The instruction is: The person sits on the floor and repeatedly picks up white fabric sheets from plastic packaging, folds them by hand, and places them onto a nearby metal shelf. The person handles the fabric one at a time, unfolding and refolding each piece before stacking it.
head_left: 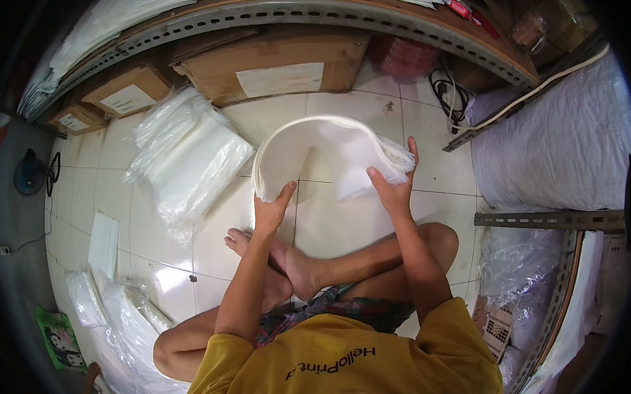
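A thick stack of white sheets (314, 127) is bent into an arch above the tiled floor, in front of my crossed legs. My left hand (272, 208) grips its left end, thumb on the inner face and fingers hidden behind. At the right end, my right hand (396, 186) holds the stack between the thumb and the fingers outside. Several sheet edges fan apart near that hand, and one corner hangs inward. Left of the stack lies a pile of white sheets in clear plastic bags (199, 151), apart from my left hand.
Cardboard boxes (264, 63) sit under a metal-edged shelf (301, 14) at the far side. A large plastic-wrapped bundle (554, 136) and black cables (448, 94) are on the right. More plastic-wrapped packs (130, 322) lie at the near left, by a green package (60, 337).
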A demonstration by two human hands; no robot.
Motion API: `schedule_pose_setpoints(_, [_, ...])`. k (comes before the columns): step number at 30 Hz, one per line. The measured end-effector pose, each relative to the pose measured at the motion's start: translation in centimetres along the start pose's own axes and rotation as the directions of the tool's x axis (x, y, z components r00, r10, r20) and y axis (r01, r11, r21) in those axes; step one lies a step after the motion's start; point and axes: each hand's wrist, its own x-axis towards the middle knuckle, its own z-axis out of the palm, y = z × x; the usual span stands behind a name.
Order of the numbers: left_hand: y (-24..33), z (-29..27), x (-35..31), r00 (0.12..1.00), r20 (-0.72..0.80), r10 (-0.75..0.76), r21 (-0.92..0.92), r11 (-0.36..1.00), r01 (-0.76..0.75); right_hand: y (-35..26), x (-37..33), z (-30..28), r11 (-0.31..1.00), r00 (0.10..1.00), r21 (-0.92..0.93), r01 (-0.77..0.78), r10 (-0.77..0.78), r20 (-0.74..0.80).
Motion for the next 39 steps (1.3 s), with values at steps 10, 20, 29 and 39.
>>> schedule_pose_setpoints(10, [2.3,-2.4,1.0,0.989,-0.098,0.108,0.034,0.994,-0.105,-1.9,1.6,-0.3,0.99,0.995,-0.124,-0.063,0.052,-0.088])
schedule_pose_setpoints(20, [-5.1,-3.7,1.6,0.989,-0.093,0.119,0.17,0.98,-0.102,1.1,2.9,-1.5,0.972,0.989,-0.203,-0.116,0.133,0.071])
schedule_pose_setpoints(29, [13.5,-13.4,3.5,0.971,0.216,0.104,0.399,0.898,-0.185,-11.2,9.2,-1.4,0.985,0.91,-0.058,-0.16,0.17,0.377])
schedule_pose_setpoints(39, [33.9,-20.4,13.9,0.965,-0.044,0.26,0.62,0.764,-0.178,-30.8,26.7,9.6,0.987,0.857,-0.157,-0.02,0.098,0.506])
